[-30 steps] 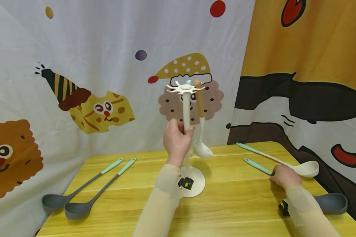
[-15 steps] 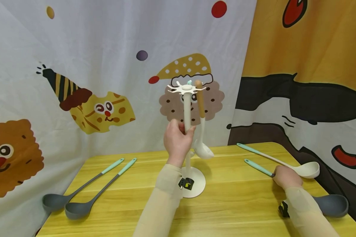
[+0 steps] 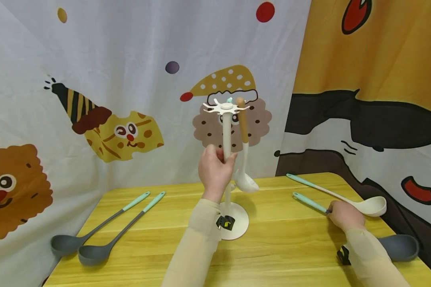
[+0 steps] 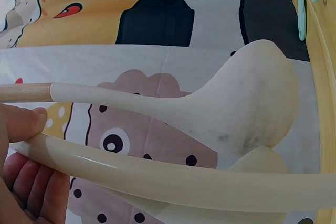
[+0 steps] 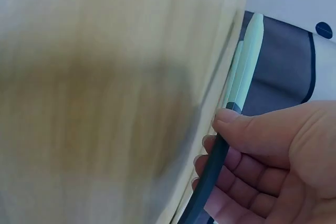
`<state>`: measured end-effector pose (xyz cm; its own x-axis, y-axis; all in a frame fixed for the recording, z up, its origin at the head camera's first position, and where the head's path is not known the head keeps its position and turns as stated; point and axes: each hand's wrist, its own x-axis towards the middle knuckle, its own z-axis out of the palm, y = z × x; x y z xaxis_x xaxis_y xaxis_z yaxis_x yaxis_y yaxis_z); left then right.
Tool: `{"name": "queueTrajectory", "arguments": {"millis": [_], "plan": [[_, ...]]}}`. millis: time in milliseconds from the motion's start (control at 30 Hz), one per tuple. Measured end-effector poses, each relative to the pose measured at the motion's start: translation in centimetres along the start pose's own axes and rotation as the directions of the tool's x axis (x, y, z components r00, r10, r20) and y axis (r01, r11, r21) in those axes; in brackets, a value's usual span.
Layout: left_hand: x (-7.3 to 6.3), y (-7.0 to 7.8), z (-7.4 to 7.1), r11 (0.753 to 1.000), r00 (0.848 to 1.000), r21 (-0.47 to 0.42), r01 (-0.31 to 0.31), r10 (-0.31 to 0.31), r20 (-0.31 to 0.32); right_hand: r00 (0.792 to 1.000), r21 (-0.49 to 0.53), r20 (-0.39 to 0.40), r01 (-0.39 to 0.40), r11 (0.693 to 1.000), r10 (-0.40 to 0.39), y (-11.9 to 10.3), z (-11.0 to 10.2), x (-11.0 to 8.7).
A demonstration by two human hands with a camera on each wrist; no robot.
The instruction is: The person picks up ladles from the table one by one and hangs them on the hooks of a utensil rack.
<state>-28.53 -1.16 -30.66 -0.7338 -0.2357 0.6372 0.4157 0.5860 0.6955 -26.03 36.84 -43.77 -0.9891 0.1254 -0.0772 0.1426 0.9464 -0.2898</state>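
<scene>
My left hand (image 3: pixel 215 171) grips the white post (image 3: pixel 226 131) of a utensil stand, its fingers curled round it. From the stand's hooked top (image 3: pixel 225 106) hangs a white ladle (image 3: pixel 246 181) with a wooden handle. Behind the post a mint handle tip (image 3: pixel 230 99) shows. A second pale bowl (image 4: pixel 260 162) appears past the post in the left wrist view. At the right, my right hand (image 3: pixel 346 216) pinches the dark shaft (image 5: pixel 206 182) of a grey ladle (image 3: pixel 398 247) with a mint handle, low over the table. My right sleeve hides part of that shaft.
Two grey ladles with mint handles (image 3: pixel 97 254) (image 3: pixel 66 244) lie on the left of the wooden table (image 3: pixel 273 255). A white ladle (image 3: pixel 371 205) with a mint handle lies at the right, just beyond my right hand. A printed curtain (image 3: pixel 129 52) hangs behind the table.
My right hand and the grey ladle have shifted slightly left in the last half second. The left hand still grips the post, and the stand has not moved.
</scene>
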Motion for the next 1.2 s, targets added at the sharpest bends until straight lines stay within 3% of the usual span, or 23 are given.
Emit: {"name": "queueTrajectory", "arguments": {"millis": [633,933,1200], "plan": [[-0.1,-0.1,0.1,1.0,1.0,0.009,-0.01,0.01,0.0,0.981,0.061,-0.124,0.158,0.986,-0.15,-2.6,-0.3,-0.3],[-0.1,0.0,0.0,1.0,1.0,0.022,0.0,0.0,0.006,0.945,0.063,-0.238,0.248,0.967,-0.227,-3.4,-0.3,-0.3],[0.0,-0.1,0.1,1.0,1.0,0.018,0.003,-0.003,0.006,0.905,0.094,-0.346,0.294,0.951,-0.246,-4.3,-0.8,-0.6]]}}
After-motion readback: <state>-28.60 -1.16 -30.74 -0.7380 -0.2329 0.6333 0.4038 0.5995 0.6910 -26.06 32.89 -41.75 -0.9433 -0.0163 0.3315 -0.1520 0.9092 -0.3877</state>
